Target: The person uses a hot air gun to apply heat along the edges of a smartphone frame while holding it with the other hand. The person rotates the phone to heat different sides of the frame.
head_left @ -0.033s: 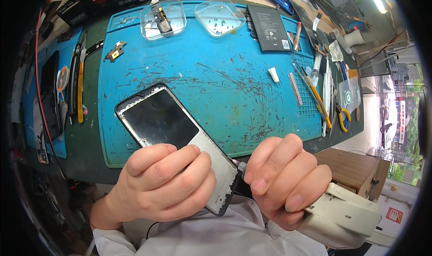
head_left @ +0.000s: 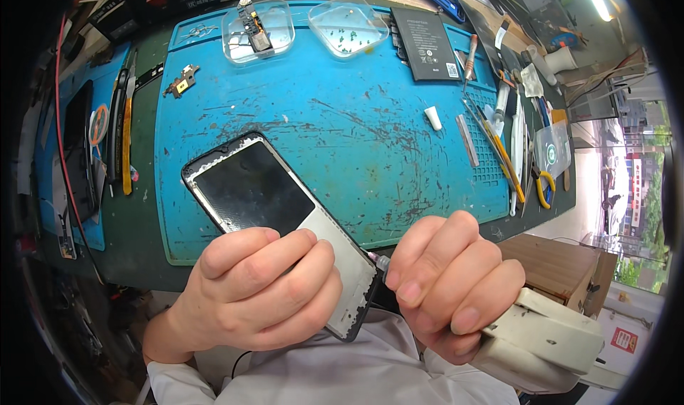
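Note:
My left hand point(head_left: 267, 287) is curled over a phone point(head_left: 335, 245), gripping its near part. The phone lies tilted, its upper end toward the far left. A dark rectangle fills its upper part, below that is a pale grey panel, and the edges look scuffed. My right hand point(head_left: 456, 284) is closed around a slim needle-tipped tube point(head_left: 383, 264). Only its grey collar and thin tip show; the rest is hidden in my fingers. The tip is at the phone's right edge; whether it touches cannot be made out.
Beneath lies a worn blue mat point(head_left: 342, 148). Clear trays point(head_left: 347, 27) with small parts and a black battery point(head_left: 425, 45) stand at the back. A white cap point(head_left: 433, 118), tweezers and yellow-handled pliers point(head_left: 545, 190) lie right. A cream plastic body point(head_left: 545, 341) is beside my right wrist.

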Motion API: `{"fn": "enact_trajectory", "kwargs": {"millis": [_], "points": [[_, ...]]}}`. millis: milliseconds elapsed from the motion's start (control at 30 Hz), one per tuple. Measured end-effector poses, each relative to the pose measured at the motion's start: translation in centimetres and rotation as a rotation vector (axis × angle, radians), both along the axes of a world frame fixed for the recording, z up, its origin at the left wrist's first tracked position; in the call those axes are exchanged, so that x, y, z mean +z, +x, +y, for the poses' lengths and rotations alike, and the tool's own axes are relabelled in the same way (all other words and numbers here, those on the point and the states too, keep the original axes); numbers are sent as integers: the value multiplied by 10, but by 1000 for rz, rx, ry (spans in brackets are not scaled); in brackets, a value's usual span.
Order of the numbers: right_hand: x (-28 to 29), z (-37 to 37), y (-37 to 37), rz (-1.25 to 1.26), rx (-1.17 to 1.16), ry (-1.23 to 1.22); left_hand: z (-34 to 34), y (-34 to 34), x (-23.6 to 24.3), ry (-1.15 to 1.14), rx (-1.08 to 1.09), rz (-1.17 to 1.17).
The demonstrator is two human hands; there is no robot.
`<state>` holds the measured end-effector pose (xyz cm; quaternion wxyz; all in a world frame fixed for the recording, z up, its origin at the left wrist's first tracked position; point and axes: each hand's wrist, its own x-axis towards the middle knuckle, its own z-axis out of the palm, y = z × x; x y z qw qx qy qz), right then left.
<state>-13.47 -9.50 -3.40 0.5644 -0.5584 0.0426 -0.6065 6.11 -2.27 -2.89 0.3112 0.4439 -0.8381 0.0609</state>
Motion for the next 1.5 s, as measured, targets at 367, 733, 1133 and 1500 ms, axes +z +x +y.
{"fn": "enact_trajectory", "kwargs": {"millis": [367, 733, 1133, 1500], "points": [[3, -1, -2, 42, 13, 2, -2, 0, -1, -23, -2, 8], [11, -6, -1, 276, 11, -128, -4, -2, -1, -64, 36, 15], [15, 6, 4, 181, -60, -8, 0, -1, -1, -2, -4, 47], [17, 6, 4, 208, -49, -10, 0, 0, -2, -18, -1, 56]]}}
